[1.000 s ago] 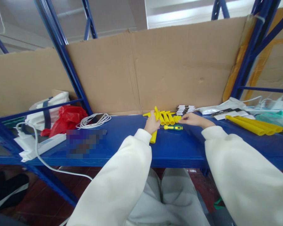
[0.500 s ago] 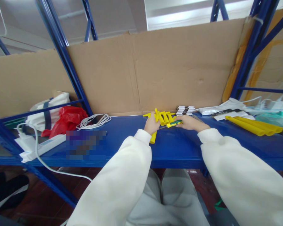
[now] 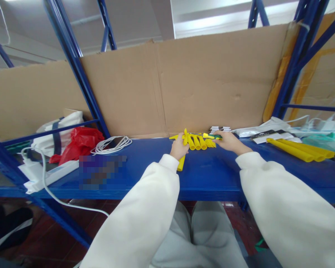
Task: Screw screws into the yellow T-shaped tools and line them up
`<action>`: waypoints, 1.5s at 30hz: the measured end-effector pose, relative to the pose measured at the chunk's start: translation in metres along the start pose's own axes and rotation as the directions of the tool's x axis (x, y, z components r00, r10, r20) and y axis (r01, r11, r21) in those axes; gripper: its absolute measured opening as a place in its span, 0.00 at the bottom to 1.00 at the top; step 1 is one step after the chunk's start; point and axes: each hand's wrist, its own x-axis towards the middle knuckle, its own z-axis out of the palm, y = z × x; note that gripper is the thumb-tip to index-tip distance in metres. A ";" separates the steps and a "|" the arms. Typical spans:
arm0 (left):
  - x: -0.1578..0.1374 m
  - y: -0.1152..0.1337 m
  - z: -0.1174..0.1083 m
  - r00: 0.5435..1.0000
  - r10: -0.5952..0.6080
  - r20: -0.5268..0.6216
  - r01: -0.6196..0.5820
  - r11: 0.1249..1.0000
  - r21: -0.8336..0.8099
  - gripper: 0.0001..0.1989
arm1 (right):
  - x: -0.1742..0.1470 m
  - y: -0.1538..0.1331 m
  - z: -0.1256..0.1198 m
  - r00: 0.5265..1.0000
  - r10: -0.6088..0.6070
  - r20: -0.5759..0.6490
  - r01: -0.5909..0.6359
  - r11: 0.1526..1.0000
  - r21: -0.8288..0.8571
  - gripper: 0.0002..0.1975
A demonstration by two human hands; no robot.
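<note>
My left hand (image 3: 179, 146) is closed around a yellow plastic tube (image 3: 181, 163), whose lower end sticks out below the fingers. At its top is a yellow cross-shaped end (image 3: 185, 134). My right hand (image 3: 227, 142) grips the green and yellow handle of a screwdriver (image 3: 209, 136). Its thin shaft points left towards the tube's upper end; I cannot tell whether the tip touches it. Just right of my left hand lies a row of yellow tubes (image 3: 197, 143). Several small yellow pieces (image 3: 210, 143) lie between that row and my right hand.
A stack of black-and-white packets (image 3: 220, 128) stands behind my right hand, against the cardboard (image 3: 206, 82). Longer yellow tubes (image 3: 298, 149) lie on the blue shelf (image 3: 212, 178) at right. Coiled white cable (image 3: 111, 144), a red bag (image 3: 82, 141) and a power strip (image 3: 54, 174) are at left.
The screwdriver has swung up and to the right, from in front of the yellow tubes to above them. My right hand moved slightly right; my left hand keeps its hold.
</note>
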 end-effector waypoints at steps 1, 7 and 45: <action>0.000 -0.001 0.001 1.000 -0.009 0.021 0.010 1.000 -0.025 0.27 | 0.000 -0.001 0.001 1.000 -0.005 0.003 0.005 1.000 0.011 0.20; 0.001 0.002 0.004 0.990 -0.084 0.110 0.102 0.981 -0.165 0.27 | 0.000 -0.005 0.004 0.999 -0.004 0.047 0.002 0.999 0.053 0.19; -0.003 0.005 0.003 0.993 -0.099 0.071 0.108 0.986 -0.131 0.27 | 0.000 -0.002 0.007 0.998 -0.063 -0.021 0.064 0.994 0.089 0.15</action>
